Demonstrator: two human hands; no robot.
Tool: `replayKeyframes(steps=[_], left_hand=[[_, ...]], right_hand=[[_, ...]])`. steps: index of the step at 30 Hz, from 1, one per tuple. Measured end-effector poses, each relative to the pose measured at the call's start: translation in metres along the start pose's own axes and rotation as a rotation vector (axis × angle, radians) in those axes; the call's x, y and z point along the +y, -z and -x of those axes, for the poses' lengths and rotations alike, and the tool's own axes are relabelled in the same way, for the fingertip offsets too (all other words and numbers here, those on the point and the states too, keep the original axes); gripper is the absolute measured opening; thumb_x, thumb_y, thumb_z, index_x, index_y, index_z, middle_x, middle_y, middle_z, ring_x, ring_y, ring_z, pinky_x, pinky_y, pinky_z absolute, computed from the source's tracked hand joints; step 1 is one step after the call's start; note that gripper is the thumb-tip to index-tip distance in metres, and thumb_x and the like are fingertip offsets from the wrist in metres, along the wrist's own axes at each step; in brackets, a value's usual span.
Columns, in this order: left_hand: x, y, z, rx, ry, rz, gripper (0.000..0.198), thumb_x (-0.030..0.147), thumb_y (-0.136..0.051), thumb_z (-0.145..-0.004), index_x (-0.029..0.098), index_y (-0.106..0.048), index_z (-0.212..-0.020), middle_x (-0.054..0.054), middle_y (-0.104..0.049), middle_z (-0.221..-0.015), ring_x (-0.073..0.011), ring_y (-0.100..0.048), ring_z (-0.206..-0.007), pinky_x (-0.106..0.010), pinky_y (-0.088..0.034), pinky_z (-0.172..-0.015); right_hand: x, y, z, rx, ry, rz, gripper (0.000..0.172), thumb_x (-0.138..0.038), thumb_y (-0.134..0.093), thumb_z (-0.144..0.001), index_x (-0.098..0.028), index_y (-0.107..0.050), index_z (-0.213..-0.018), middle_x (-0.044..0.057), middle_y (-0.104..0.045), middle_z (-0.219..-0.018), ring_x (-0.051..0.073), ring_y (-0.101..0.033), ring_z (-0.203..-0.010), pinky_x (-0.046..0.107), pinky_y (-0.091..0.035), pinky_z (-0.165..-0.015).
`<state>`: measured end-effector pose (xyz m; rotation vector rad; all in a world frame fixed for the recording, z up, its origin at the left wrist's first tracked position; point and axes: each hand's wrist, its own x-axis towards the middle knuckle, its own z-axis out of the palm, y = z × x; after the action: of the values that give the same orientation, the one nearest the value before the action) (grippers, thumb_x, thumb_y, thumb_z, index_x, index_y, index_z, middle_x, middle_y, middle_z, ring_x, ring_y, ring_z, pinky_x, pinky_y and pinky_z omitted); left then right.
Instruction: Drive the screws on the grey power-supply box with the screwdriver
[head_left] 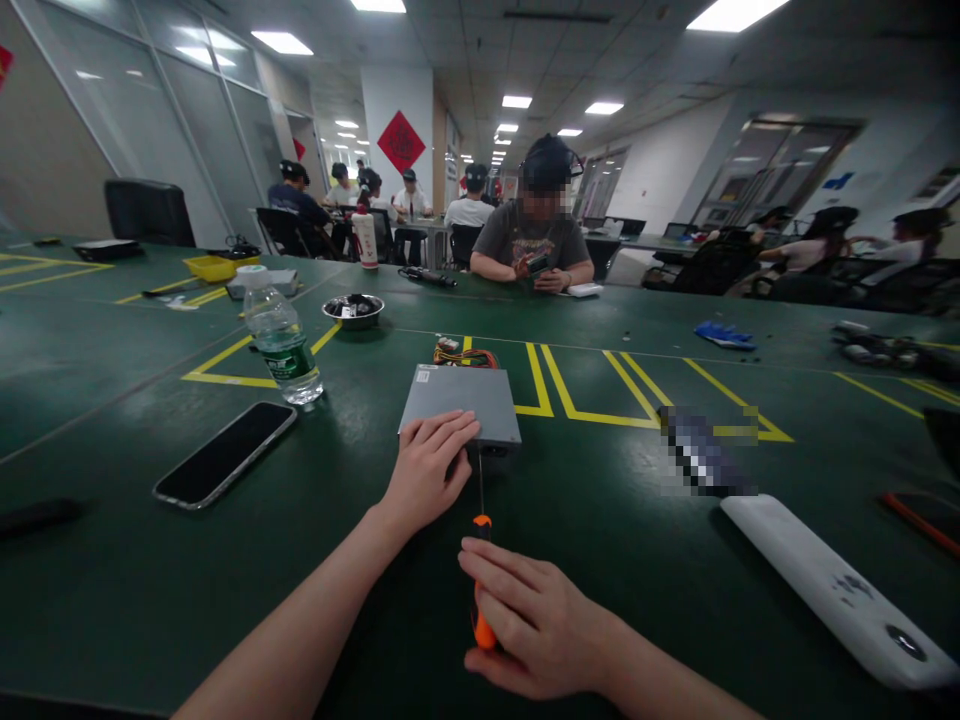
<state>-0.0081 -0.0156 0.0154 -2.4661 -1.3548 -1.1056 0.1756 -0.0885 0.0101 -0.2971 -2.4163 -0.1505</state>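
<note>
A grey metal box [480,395] with a bundle of coloured wires [480,357] at its far side lies on the green table [360,620]. My left hand [431,465] rests on the box's near left part, fingers together on its top and thumb at the near edge. In my right hand [525,615] is an orange and black screwdriver [482,525], its handle held between thumb and fingers. The screwdriver's shaft points away from me and reaches the near side of the box, beside a dark socket. Its tip is too small to make out.
On the left are a phone [226,455] and a water bottle [285,345], with a metal bowl [353,310] beyond. A long white object [832,585] lies at right, a blue item [724,335] farther off. A person [532,230] sits across the table.
</note>
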Motion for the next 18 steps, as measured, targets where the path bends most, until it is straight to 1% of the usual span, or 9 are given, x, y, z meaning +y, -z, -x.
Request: replayKeyframes(steps=[2, 4, 6, 8, 10, 12, 16, 18], left_hand=[[0.000, 0.001, 0.000, -0.002, -0.006, -0.013, 0.035, 0.016, -0.045, -0.085, 0.025, -0.054, -0.117, -0.002, -0.057, -0.126, -0.0192, -0.049, -0.118, -0.039, -0.033, -0.094], [0.001, 0.001, 0.001, 0.003, -0.019, -0.034, 0.034, 0.017, -0.045, -0.085, 0.025, -0.053, -0.118, -0.002, -0.057, -0.126, -0.0189, -0.049, -0.117, -0.039, -0.032, -0.096], [0.000, 0.001, 0.001, 0.014, -0.039, -0.063, 0.035, 0.017, -0.045, -0.086, 0.025, -0.052, -0.119, -0.002, -0.057, -0.126, -0.0189, -0.050, -0.117, -0.040, -0.030, -0.099], [0.000, -0.001, 0.001, 0.030, -0.064, -0.091, 0.036, 0.016, -0.045, -0.086, 0.025, -0.051, -0.120, -0.003, -0.057, -0.125, -0.0193, -0.050, -0.117, -0.040, -0.029, -0.100], [-0.001, -0.002, 0.001, 0.047, -0.075, -0.109, 0.035, 0.017, -0.045, -0.086, 0.023, -0.051, -0.120, -0.004, -0.058, -0.124, -0.0201, -0.050, -0.116, -0.039, -0.032, -0.098], [-0.001, -0.003, 0.001, 0.070, -0.065, -0.122, 0.032, 0.018, -0.046, -0.086, 0.021, -0.053, -0.117, -0.006, -0.059, -0.119, -0.0209, -0.050, -0.112, -0.037, -0.035, -0.093], [-0.002, -0.003, 0.002, 0.134, -0.047, -0.156, 0.023, 0.019, -0.050, -0.084, 0.021, -0.059, -0.105, -0.006, -0.062, -0.103, -0.0208, -0.052, -0.098, -0.036, -0.037, -0.086], [-0.003, -0.003, 0.002, 0.151, -0.049, -0.159, 0.020, 0.019, -0.050, -0.084, 0.021, -0.060, -0.102, -0.005, -0.062, -0.099, -0.0201, -0.052, -0.094, -0.036, -0.037, -0.085]], right_hand=[[-0.001, 0.004, -0.003, -0.035, 0.005, -0.001, 0.029, -0.029, -0.041, -0.092, -0.008, -0.059, -0.101, 0.016, -0.064, -0.104, 0.026, -0.054, -0.112, 0.032, -0.051, -0.086], [-0.002, 0.005, -0.005, -0.066, 0.007, 0.041, 0.028, -0.029, -0.041, -0.092, -0.011, -0.059, -0.106, 0.013, -0.065, -0.105, 0.024, -0.056, -0.110, 0.031, -0.052, -0.084], [-0.002, 0.003, -0.005, -0.066, 0.014, 0.093, 0.025, -0.031, -0.045, -0.092, -0.013, -0.061, -0.102, 0.011, -0.066, -0.104, 0.023, -0.058, -0.107, 0.030, -0.052, -0.083], [-0.002, -0.001, -0.002, -0.035, 0.033, 0.120, 0.023, -0.032, -0.049, -0.091, -0.013, -0.062, -0.093, 0.009, -0.067, -0.101, 0.022, -0.059, -0.104, 0.031, -0.052, -0.082], [0.000, -0.006, 0.001, -0.004, 0.043, 0.121, 0.022, -0.032, -0.052, -0.090, -0.013, -0.062, -0.084, 0.008, -0.067, -0.100, 0.022, -0.060, -0.102, 0.030, -0.052, -0.080], [0.001, -0.009, 0.003, 0.004, 0.038, 0.112, 0.022, -0.032, -0.053, -0.089, -0.014, -0.061, -0.080, 0.007, -0.068, -0.099, 0.021, -0.061, -0.101, 0.030, -0.052, -0.080], [0.002, -0.009, 0.002, -0.003, 0.029, 0.104, 0.021, -0.032, -0.053, -0.089, -0.013, -0.061, -0.085, 0.007, -0.068, -0.098, 0.021, -0.061, -0.100, 0.029, -0.052, -0.079], [0.002, -0.007, 0.001, -0.014, 0.024, 0.109, 0.022, -0.033, -0.053, -0.089, -0.014, -0.061, -0.087, 0.006, -0.068, -0.099, 0.021, -0.061, -0.100, 0.030, -0.052, -0.079]])
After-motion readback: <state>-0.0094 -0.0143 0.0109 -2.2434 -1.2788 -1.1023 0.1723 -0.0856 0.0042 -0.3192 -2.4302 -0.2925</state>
